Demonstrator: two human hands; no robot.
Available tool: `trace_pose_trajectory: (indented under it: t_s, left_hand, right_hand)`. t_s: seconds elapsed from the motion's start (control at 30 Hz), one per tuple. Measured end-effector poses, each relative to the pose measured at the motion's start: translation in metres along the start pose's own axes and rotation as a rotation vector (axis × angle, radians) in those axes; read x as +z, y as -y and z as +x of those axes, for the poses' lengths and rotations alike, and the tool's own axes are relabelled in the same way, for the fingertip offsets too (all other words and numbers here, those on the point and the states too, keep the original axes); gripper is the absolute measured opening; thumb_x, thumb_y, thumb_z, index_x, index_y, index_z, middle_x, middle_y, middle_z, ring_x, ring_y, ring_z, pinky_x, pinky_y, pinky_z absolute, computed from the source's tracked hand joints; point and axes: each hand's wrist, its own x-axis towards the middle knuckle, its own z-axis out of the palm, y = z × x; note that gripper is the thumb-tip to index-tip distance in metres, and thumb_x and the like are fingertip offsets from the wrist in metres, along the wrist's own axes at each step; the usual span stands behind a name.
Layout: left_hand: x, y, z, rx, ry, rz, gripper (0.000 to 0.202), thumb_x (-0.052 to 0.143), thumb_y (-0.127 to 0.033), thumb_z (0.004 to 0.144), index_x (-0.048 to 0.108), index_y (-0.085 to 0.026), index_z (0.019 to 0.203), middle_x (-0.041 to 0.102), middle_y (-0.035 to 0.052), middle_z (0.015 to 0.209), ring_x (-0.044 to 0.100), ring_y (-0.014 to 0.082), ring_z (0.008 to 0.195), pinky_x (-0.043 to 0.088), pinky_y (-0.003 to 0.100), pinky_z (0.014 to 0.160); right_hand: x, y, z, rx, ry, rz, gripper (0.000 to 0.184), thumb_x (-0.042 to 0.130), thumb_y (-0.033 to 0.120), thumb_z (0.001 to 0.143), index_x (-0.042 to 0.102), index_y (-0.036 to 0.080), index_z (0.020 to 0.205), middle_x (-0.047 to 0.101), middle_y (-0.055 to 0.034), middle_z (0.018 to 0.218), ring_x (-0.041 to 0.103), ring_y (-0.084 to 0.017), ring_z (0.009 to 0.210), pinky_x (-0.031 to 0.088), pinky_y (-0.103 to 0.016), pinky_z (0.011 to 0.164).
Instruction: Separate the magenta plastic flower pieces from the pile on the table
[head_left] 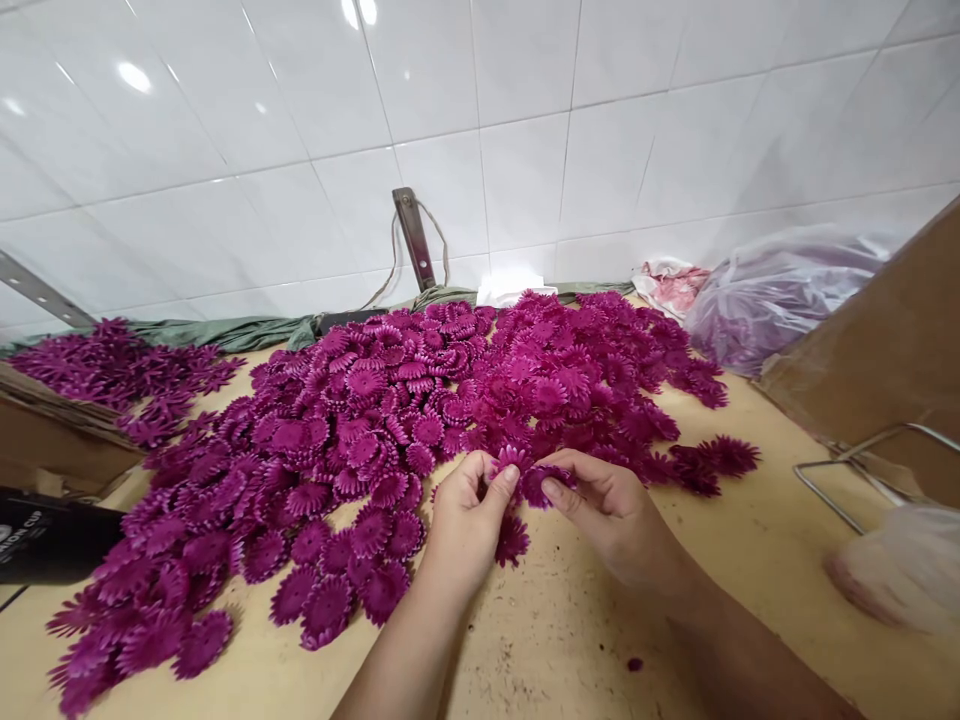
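Observation:
My left hand (466, 512) pinches a small magenta artificial flower piece (512, 457) between thumb and fingers. Just to its right, my right hand (616, 508) grips another magenta petal disc (538, 487) by its edge. The two pieces are close together; whether they touch I cannot tell. Below them a loose flower piece (512, 541) shows beside my left wrist. In front of both hands spreads a large heap of magenta petal discs (367, 385), with fringed, paler edges on many of them.
Spiky magenta pieces (112, 360) lie at the far left, near a cardboard box (67, 440) and a black box (56, 540). A plastic bag (787, 290), a brown carton (877, 330) and a bent metal wire frame (855, 455) stand right. White tiles (525, 180) rise behind the table (555, 640).

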Motion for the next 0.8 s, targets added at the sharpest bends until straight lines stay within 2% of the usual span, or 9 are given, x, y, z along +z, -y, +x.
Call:
trace_pose_trajectory:
  t_s: [0.13,0.2,0.3,0.4,0.5,0.63,0.7,0.8]
  left_hand:
    - [0.002,0.003,0.001,-0.003,0.048,0.006,0.031,0.059,-0.042,0.074,0.045,-0.019,0.06,0.041,-0.0051,0.055,0.037,0.0096,0.053,0.032,0.021,0.051]
    - [0.003,0.003,0.002,-0.005,0.033,0.028,0.028,0.058,-0.041,0.075,0.046,-0.019,0.061,0.042,-0.0047,0.056,0.039,0.0099,0.053,0.033,0.022,0.052]
    - [0.002,0.002,0.003,0.066,-0.093,0.124,0.015,0.059,-0.032,0.074,0.054,-0.018,0.075,0.05,-0.002,0.067,0.047,0.012,0.062,0.038,0.024,0.059]
    - [-0.001,-0.001,0.002,0.205,-0.204,0.278,0.014,0.055,-0.025,0.077,0.057,-0.018,0.089,0.055,0.0023,0.083,0.052,0.0146,0.074,0.041,0.027,0.067]
    - [-0.001,-0.004,-0.002,0.368,-0.199,0.41,0.012,0.051,-0.022,0.08,0.059,-0.018,0.088,0.057,0.0038,0.084,0.054,0.0157,0.078,0.043,0.028,0.069]
    - [0.007,-0.006,-0.011,0.518,-0.081,0.441,0.018,0.052,-0.02,0.081,0.062,-0.018,0.096,0.06,0.0056,0.087,0.057,0.0167,0.083,0.046,0.029,0.073]
    - [0.012,-0.006,-0.013,0.512,-0.008,0.419,0.023,0.053,-0.019,0.081,0.062,-0.019,0.102,0.062,0.0068,0.092,0.057,0.0177,0.088,0.047,0.031,0.077]
    - [0.018,-0.003,-0.014,0.389,0.067,0.308,0.025,0.054,-0.019,0.08,0.064,-0.019,0.103,0.064,0.0076,0.095,0.059,0.0183,0.089,0.047,0.032,0.079]
  right_hand:
    - [0.002,0.0,0.0,0.013,0.016,-0.007,0.015,0.054,0.03,0.08,0.063,0.018,0.081,0.063,-0.0013,0.074,0.057,-0.015,0.07,0.048,-0.026,0.065]
    - [0.001,-0.001,0.001,0.038,-0.017,-0.015,0.017,0.053,0.032,0.08,0.063,0.018,0.082,0.062,-0.0016,0.073,0.057,-0.015,0.069,0.048,-0.027,0.065]
    - [-0.005,-0.007,0.005,0.056,-0.193,-0.052,0.02,0.055,0.034,0.077,0.063,0.018,0.086,0.064,-0.0043,0.081,0.058,-0.017,0.075,0.049,-0.031,0.07]
    - [-0.012,-0.013,0.009,0.071,-0.34,-0.12,0.023,0.056,0.034,0.075,0.063,0.017,0.089,0.063,-0.0065,0.088,0.058,-0.019,0.08,0.048,-0.034,0.074]
    - [-0.013,-0.013,0.008,0.09,-0.292,-0.187,0.02,0.052,0.037,0.078,0.06,0.018,0.08,0.06,-0.0037,0.076,0.055,-0.017,0.07,0.046,-0.03,0.065]
    - [-0.007,-0.007,0.005,0.064,-0.203,-0.287,0.028,0.049,0.041,0.079,0.046,0.02,0.059,0.043,0.0025,0.057,0.042,-0.013,0.055,0.037,-0.025,0.052]
    - [-0.005,-0.006,0.004,0.075,-0.165,-0.292,0.032,0.048,0.044,0.079,0.043,0.02,0.057,0.038,0.0035,0.055,0.039,-0.012,0.053,0.033,-0.025,0.049]
    - [-0.004,-0.007,0.003,0.135,-0.109,-0.217,0.037,0.046,0.049,0.08,0.042,0.02,0.057,0.035,0.0042,0.054,0.036,-0.011,0.052,0.031,-0.024,0.047]
